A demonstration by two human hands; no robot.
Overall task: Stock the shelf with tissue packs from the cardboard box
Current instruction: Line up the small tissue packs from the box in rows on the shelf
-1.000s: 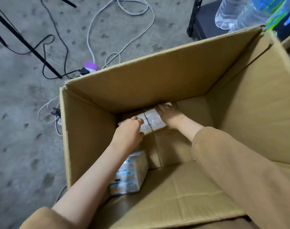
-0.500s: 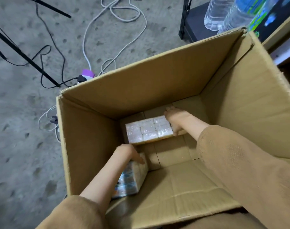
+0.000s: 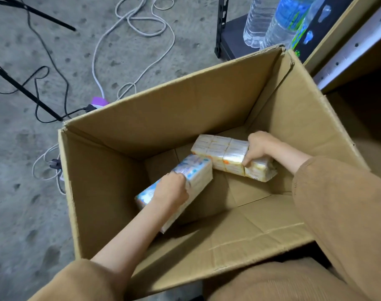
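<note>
A large open cardboard box [image 3: 185, 118] stands on the concrete floor in front of me, and both my arms reach down into it. My left hand [image 3: 171, 191] grips a blue-and-white tissue pack [image 3: 196, 172], tilted and raised off the box bottom. My right hand [image 3: 258, 148] grips the near end of a yellow-and-white tissue pack [image 3: 222, 152], also raised and slanted. The shelf [image 3: 346, 46] with pale boards shows at the upper right, beside the box.
Water bottles [image 3: 270, 20] stand on a black rack [image 3: 221, 29] behind the box. White and black cables [image 3: 131, 25], a purple plug [image 3: 99, 102] and tripod legs [image 3: 22, 90] lie on the floor to the left.
Both hands have closed on packs and raised them from the box bottom. The left hand moved from the far pack to the near blue pack. The view shifted toward the shelf.
</note>
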